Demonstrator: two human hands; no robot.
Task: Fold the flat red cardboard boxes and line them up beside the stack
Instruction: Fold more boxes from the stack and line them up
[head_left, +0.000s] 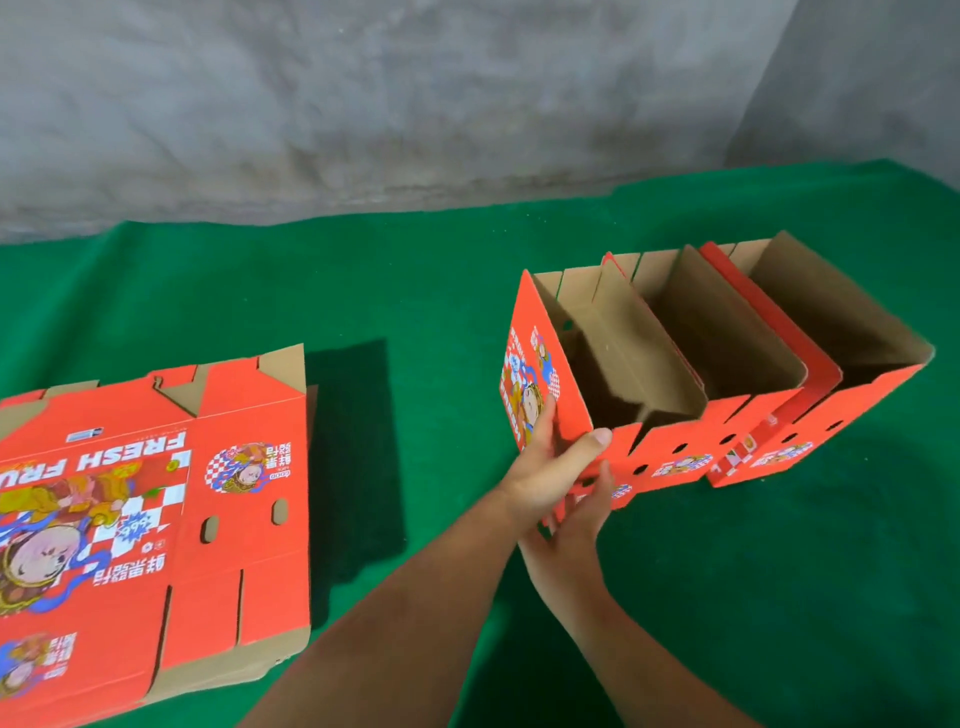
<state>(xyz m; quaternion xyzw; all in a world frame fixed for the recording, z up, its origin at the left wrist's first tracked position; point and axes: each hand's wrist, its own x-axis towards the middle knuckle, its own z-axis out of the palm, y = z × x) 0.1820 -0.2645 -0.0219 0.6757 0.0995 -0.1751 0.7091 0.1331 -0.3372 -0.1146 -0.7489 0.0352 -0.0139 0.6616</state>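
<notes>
Green felt-covered table (441, 312) carried everything. Stack of flat red printed cardboard boxes (156, 519) lay at its left edge. Three folded open-topped red cardboard boxes (727, 374) stood in a row toward the right edge, sides touching. Your left hand (550, 467) gripped the nearest box's front-left corner, thumb on the front wall. Your right hand (576, 530) touched that wall lower down, fingers straight.
</notes>
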